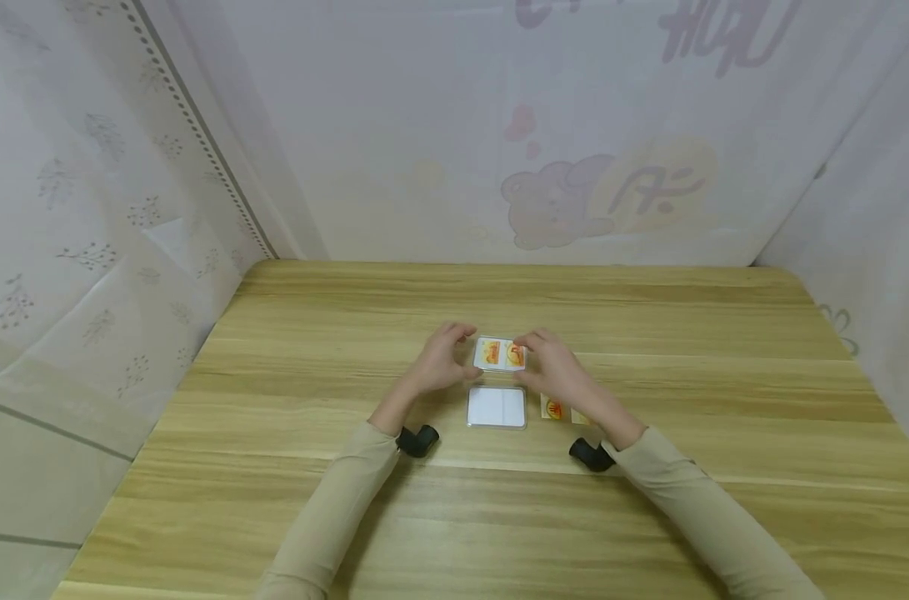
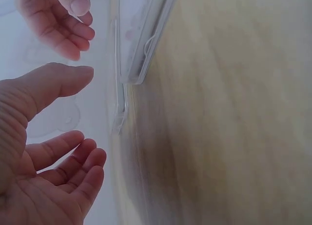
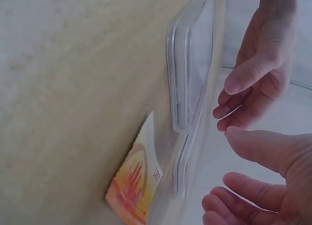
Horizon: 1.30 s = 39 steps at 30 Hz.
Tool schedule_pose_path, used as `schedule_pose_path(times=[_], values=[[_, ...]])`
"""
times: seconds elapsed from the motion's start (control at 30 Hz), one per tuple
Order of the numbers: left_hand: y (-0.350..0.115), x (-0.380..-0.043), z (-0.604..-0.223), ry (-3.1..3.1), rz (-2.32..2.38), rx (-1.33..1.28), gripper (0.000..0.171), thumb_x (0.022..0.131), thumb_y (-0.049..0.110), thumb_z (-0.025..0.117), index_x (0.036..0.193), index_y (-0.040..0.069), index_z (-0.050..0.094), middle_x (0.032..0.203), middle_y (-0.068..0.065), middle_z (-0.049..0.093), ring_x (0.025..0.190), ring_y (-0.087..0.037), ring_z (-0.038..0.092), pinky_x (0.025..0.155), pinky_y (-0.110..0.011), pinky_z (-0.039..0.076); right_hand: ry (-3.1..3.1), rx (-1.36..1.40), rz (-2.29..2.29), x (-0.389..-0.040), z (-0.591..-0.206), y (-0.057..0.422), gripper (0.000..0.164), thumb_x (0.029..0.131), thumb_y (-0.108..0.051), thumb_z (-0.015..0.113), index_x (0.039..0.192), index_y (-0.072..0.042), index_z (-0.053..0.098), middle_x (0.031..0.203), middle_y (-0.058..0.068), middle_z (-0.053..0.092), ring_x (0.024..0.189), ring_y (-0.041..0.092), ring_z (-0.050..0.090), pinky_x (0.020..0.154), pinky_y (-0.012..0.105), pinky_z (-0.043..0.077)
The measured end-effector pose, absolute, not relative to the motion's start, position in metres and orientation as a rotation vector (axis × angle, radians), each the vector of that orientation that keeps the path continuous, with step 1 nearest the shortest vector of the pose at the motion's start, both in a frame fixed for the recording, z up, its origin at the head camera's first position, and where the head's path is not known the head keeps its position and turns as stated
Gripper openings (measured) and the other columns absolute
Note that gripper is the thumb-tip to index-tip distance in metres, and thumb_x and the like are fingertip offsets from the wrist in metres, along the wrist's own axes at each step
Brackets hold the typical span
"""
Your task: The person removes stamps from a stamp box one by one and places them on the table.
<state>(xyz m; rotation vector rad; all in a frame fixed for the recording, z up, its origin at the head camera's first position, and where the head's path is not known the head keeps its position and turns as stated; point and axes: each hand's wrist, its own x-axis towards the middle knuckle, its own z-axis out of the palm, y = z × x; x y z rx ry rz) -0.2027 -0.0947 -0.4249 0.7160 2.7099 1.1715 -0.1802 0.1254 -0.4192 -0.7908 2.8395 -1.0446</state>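
A flat clear case [image 1: 482,365] with two orange-yellow stamps [image 1: 491,352] showing in it lies on the table between the hands. The left hand [image 1: 441,360] is at its left side, thumb and fingers spread apart, holding nothing. At its right side the right hand [image 1: 557,367] is also spread, and its fingertips overlap the case's corner in the head view. Both wrist views show gaps between thumb and fingers, with nothing held. A second clear case [image 1: 496,407] with a white inside lies nearer the person. Loose stamps [image 3: 136,181] lie right of it, partly hidden by the right forearm.
The wood-grain table [image 1: 334,333] meets a pale printed curtain [image 1: 394,167] at the back and sides. Black wrist-worn pieces [image 1: 418,442] sit under both forearms, close to the tabletop.
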Motion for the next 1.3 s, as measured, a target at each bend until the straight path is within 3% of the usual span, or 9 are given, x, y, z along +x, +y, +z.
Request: schedule_pose_path(times=[0.83,1.3], values=[[-0.085,-0.219,-0.429,2.633,1.097,0.675,0.069,0.071,0.007,0.079,0.13,-0.009,0.046,0.126,-0.02,0.048,0.116,-0.032,0.047,0.099,-0.041,0.039,2.839,-0.716,-0.849,-0.2,-0.422,0.113,0.061,0.074,-0.015,0.079,0.123,0.01,0.053,0.12,0.022,0.053,0.11,0.034,0.051,0.092,0.042,0.045],[-0.083,-0.223,-0.431,2.643,1.027,0.671,0.067,0.071,0.005,0.079,0.128,-0.008,0.048,0.123,-0.019,0.05,0.114,-0.031,0.046,0.1,-0.04,0.038,2.821,-0.725,-0.811,-0.204,-0.422,0.109,0.061,0.075,-0.016,0.077,0.124,0.01,0.052,0.122,0.022,0.051,0.114,0.035,0.047,0.093,0.046,0.044]])
